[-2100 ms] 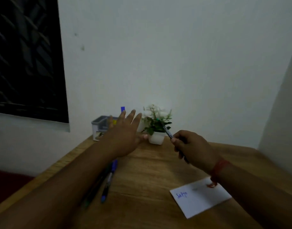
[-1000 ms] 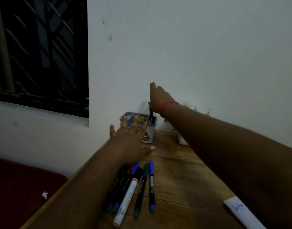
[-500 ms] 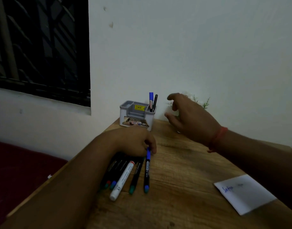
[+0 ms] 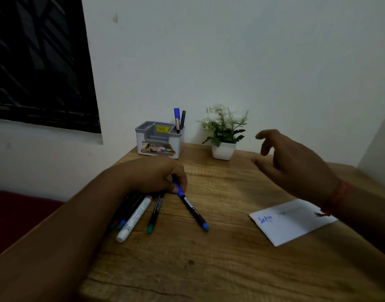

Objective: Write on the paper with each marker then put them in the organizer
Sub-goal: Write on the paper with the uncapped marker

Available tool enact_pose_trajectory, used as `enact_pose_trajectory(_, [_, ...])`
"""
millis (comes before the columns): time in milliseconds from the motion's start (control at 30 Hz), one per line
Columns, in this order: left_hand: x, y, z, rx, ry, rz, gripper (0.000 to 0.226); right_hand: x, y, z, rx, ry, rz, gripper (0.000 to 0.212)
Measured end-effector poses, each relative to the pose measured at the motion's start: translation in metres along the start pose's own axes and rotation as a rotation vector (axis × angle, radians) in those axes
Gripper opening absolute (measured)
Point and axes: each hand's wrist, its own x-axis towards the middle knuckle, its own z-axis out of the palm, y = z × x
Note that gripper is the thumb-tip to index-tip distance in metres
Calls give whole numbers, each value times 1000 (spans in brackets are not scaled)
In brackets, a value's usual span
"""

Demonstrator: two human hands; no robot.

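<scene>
Since half a second ago, the blue marker point(image 4: 190, 207) has swung out at an angle from the row. I see the left hand point(image 4: 156, 176) pinching its upper end, its tip on the surface point(image 4: 219, 258). Right hand point(image 4: 294, 164) hovers, fingers loosely spread, holding nothing. Other markers point(image 4: 134, 216) lie beside it (two already upright in the organizer point(image 4: 158, 140)). Paper point(image 4: 289, 221) sits right, blue writing on it.

The left hand point(image 4: 156, 176) pinches a blue marker point(image 4: 191, 209) beside other markers point(image 4: 134, 215) near the table's point(image 4: 209, 269) left edge; the right hand point(image 4: 294, 164) hovers relaxed above paper point(image 4: 289, 223). Organizer point(image 4: 158, 140) at the far edge.
</scene>
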Motion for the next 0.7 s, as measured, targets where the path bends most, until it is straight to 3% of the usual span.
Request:
enact_pose_trajectory(133, [-1, 1, -1, -8, 53, 26, 22, -31, 25, -10, -11, -59, 53, 54])
enact_pose_trajectory(233, [1, 9, -2, -96, 183, 74, 23, -51, 41, -15, -41, -151, 54, 53])
enact_pose_trajectory(367, [14, 43, 1, -236, 351, 166, 23, -68, 49, -15, -6, -286, -13, 52])
enact_pose_trajectory(433, [26, 65, 3, -248, 353, 195, 22, -73, 48, -12, 59, -321, -29, 52])
enact_pose_trajectory(600, [66, 102, 9, -217, 249, 203, 18, -78, 43, -9, 279, -225, -33, 50])
enact_pose_trajectory(700, [95, 129, 13, -264, 221, 245, 16, -81, 44, -9, 409, -87, -53, 37])
